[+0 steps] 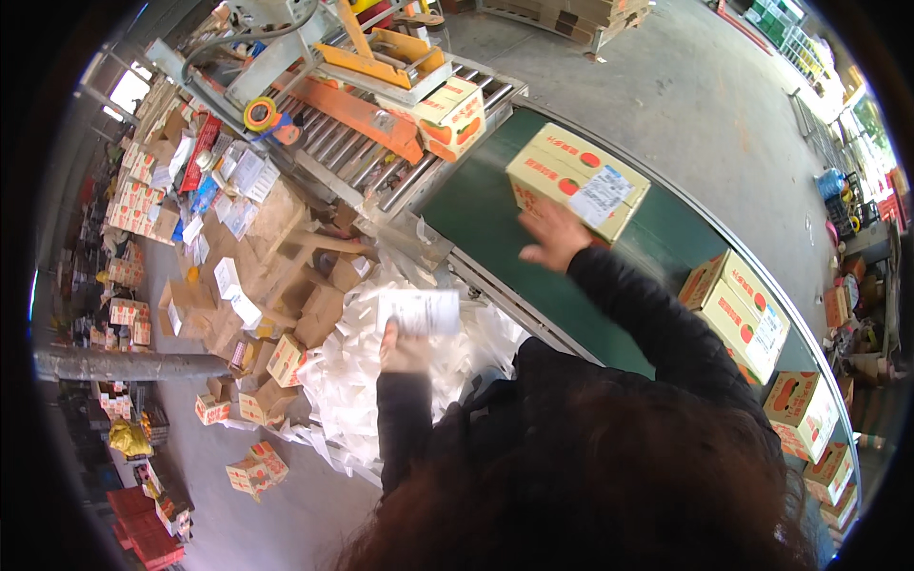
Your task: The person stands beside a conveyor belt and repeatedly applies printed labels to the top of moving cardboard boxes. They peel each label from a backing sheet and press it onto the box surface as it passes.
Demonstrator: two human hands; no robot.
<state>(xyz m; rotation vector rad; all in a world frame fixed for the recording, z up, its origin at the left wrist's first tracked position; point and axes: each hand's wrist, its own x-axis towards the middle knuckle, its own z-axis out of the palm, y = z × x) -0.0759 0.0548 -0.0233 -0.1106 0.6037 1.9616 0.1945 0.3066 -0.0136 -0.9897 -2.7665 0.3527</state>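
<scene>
My left hand (405,350) is closed on a stack of printed paper labels (420,312), held above a heap of white paper strips (357,371). My right hand (553,232) has its fingers spread at the near side of a printed cardboard carton (577,178); whether it touches the carton is unclear. That carton lies on the green conveyor belt (493,235) and bears a white label (602,196). Further along the belt, to the right, stand several similar cartons (739,314), the nearest ones with labels on them.
Another carton (453,118) sits by the orange-framed machine (378,53) on the roller conveyor (343,135). Loose papers, labels and opened cardboard boxes (187,307) cover the area at left. A round metal post (136,365) crosses the left side. Stacked flat cardboard (571,18) stands at the top.
</scene>
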